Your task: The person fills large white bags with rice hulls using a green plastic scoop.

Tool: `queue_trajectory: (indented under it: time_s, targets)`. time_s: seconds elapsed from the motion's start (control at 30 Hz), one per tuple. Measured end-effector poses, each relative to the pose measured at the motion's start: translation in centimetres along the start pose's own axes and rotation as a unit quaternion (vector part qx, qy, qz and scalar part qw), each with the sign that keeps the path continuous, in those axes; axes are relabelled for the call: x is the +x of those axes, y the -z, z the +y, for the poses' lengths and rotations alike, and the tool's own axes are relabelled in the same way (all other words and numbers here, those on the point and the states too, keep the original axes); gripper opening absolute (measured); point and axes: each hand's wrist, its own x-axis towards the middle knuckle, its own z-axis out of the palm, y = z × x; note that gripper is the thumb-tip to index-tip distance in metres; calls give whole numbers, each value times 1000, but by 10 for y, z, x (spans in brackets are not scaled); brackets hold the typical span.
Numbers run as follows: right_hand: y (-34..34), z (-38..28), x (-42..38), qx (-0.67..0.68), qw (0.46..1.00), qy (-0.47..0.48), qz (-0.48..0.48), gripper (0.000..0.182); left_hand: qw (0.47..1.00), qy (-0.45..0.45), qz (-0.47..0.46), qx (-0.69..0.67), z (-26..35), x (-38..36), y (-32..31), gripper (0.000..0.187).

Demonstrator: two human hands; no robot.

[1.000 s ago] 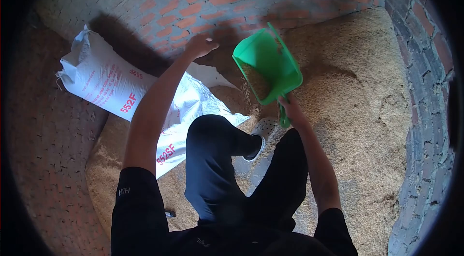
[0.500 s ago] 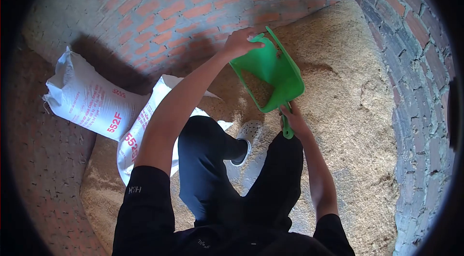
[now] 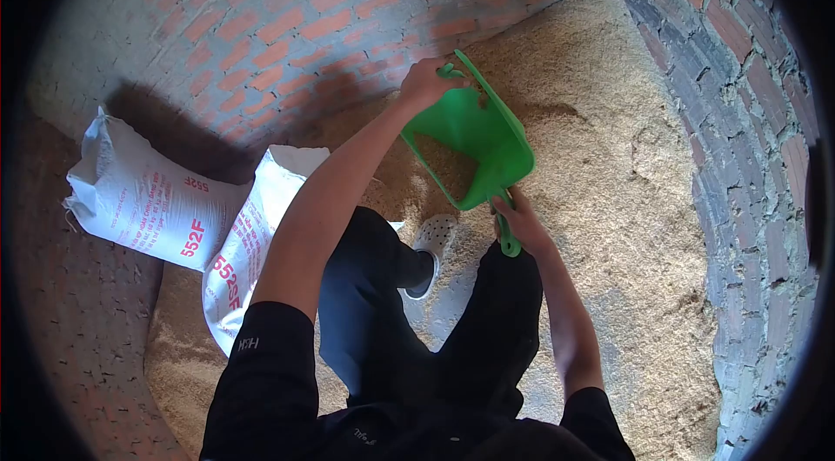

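Observation:
A green plastic dustpan [image 3: 500, 141] is held tilted in front of my knees, above the heap of tan husks [image 3: 626, 226]. My left hand [image 3: 426, 83] is closed on its far upper edge, at a small green tab. Lower down, my right hand [image 3: 527, 223] wraps round the dustpan's handle [image 3: 510, 243]. Some brownish loose material [image 3: 450, 167] shows within the pan's outline, and a few bits cling near the far edge. Just left of my left forearm stands an open white sack [image 3: 248, 239] with red print, partly covered by that arm.
A second white sack [image 3: 148, 191], filled and marked 552F, leans at the left. Brick walls [image 3: 348, 0] curve round the husks, with a rougher brick wall [image 3: 757, 157] at the right. My foot in a pale clog [image 3: 435, 239] stands between the sack and the dustpan.
The view has shifted a little, so walls and sacks sit further left. Both hands keep their hold on the dustpan, which hardly changes its tilt.

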Motion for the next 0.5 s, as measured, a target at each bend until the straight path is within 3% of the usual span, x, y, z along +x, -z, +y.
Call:
queue_trajectory:
  time_s: [0.3, 0.5]
  targets:
    - [-14, 8, 1, -24, 1000, -4, -6, 36, 994, 61, 19, 84, 4, 10, -3, 49]
    - [-16, 7, 7, -43, 999, -12, -6, 36, 990, 121, 25, 71, -32, 30, -10, 51]
